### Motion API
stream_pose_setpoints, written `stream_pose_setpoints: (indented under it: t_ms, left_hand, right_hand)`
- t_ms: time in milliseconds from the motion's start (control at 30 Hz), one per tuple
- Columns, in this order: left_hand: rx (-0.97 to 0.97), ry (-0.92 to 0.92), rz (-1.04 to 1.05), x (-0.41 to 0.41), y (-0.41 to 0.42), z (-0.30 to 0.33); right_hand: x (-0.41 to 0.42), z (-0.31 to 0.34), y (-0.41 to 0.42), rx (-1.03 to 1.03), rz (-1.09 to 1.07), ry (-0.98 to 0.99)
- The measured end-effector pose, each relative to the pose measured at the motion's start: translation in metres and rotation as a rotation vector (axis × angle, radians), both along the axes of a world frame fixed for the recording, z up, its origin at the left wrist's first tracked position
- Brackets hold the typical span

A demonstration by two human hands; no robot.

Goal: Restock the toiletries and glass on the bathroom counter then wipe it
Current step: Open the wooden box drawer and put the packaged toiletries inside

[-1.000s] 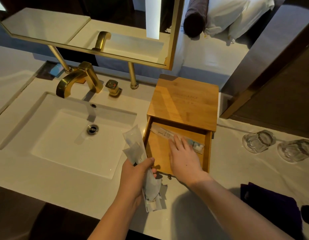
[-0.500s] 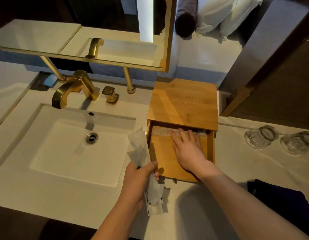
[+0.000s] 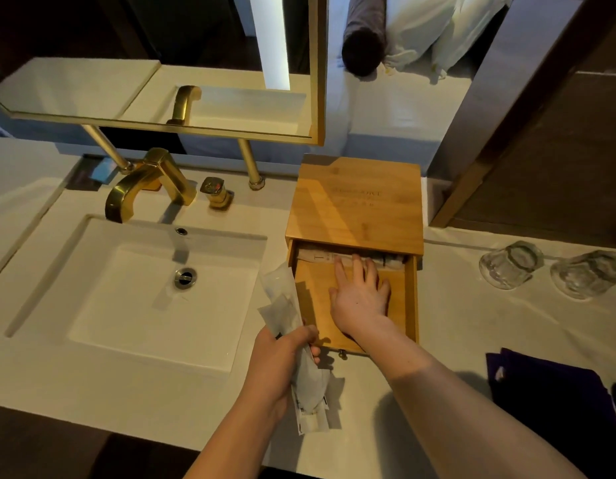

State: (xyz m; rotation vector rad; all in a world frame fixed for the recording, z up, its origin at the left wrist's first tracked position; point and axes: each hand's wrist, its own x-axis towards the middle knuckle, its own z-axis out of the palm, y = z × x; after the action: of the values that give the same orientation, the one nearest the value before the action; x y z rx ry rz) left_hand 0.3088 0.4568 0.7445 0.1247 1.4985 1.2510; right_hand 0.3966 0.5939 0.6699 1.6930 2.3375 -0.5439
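Observation:
A bamboo box (image 3: 358, 205) stands on the white counter (image 3: 455, 326), its drawer (image 3: 408, 305) pulled out toward me. My right hand (image 3: 361, 299) lies flat inside the drawer, fingers spread, with the fingertips touching wrapped toiletry packets (image 3: 316, 258) at the drawer's back. My left hand (image 3: 282, 361) is closed around a bunch of white toiletry packets (image 3: 285, 305) just left of the drawer. Two glasses (image 3: 510, 264) (image 3: 586, 274) stand upside down on the counter at the right. A dark purple cloth (image 3: 548, 392) lies near the front right edge.
A white sink basin (image 3: 133, 299) with a gold tap (image 3: 147, 181) and gold handle (image 3: 216, 193) fills the left of the counter. A gold-framed mirror (image 3: 230, 63) hangs behind it on two gold posts. A dark wooden door frame (image 3: 506, 126) rises at the right.
My right hand has slid deeper into the drawer, pushing the packets to its back under the box top. My left hand keeps its bunch of packets almost still.

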Motion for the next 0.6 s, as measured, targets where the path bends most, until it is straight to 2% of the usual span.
stream_pose_setpoints:
  t_ms: [167, 233, 300, 367, 467, 500, 600]
  left_hand:
    - [0.000, -0.018, 0.015, -0.002, -0.003, 0.002]
    - [0.008, -0.020, -0.018, -0.005, -0.006, 0.004]
    - [0.016, -0.041, -0.079, -0.008, -0.007, 0.009]
    - [0.037, -0.082, -0.154, -0.012, -0.008, 0.014]
    - [0.076, -0.131, -0.302, -0.016, -0.011, 0.019]
    - [0.083, -0.151, -0.328, -0.016, -0.012, 0.020]
    - [0.115, -0.200, -0.349, -0.015, -0.012, 0.021]
  right_hand:
    - [0.000, 0.013, 0.001, -0.001, -0.025, 0.076]
    - [0.005, 0.023, -0.010, 0.107, -0.072, 0.244]
    - [0.012, 0.037, -0.027, 0.151, -0.140, 0.535]
    - [0.015, 0.052, -0.047, -0.034, -0.204, 0.785]
    - [0.019, 0.069, -0.072, -0.355, -0.262, 0.970]
    - [0.021, 0.072, -0.077, -0.394, -0.287, 1.006]
    - [0.026, 0.081, -0.086, -0.342, -0.377, 1.048]
